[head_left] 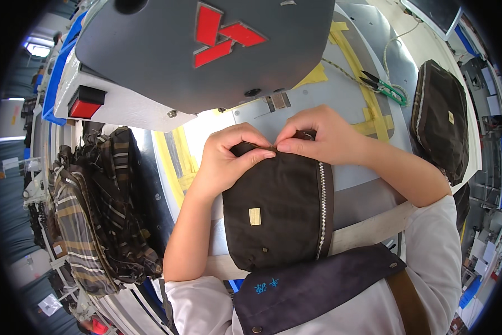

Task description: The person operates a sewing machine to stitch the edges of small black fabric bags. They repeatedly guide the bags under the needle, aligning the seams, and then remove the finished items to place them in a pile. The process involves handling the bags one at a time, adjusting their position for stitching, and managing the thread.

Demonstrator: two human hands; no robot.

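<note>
A dark brown fabric pouch (276, 195) with a metal zipper (322, 206) down its right side and a small pale patch (255, 216) lies below a grey sewing machine head (167, 61). My left hand (228, 156) pinches the pouch's top edge with thumb and fingers. Just beside it, my right hand (323, 139) grips the same edge, thumb on the near side, fingertips partly hidden. The two thumbs almost meet.
Plaid backpacks (94, 218) sit at the left. Another dark pouch (441, 117) rests at the right, near green-handled snips (393, 92) and a cord. Yellow tape (374, 117) marks the grey work plate. A white machine arm with a red switch (85, 109) stands at upper left.
</note>
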